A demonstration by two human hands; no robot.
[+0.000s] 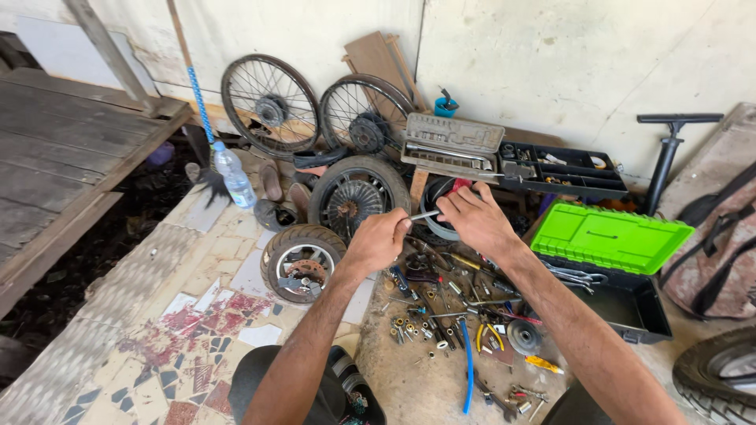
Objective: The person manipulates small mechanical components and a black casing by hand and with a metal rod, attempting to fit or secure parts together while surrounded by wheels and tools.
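Together we grip a thin metal rod (424, 215): our left hand (378, 241) fists around its near end, our right hand (475, 218) pinches the far end. Below lie scattered tools (465, 315); a green-lidded toolbox (610, 236) sits right, small wheels (301, 260) left.

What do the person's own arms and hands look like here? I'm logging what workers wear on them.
Both arms are bare from the hands to the bottom edge of the picture: no sleeves show. The left hand and the right hand wear no gloves. No watch, bracelet or ring can be made out on either wrist or hand, and no markings are visible on the forearms.
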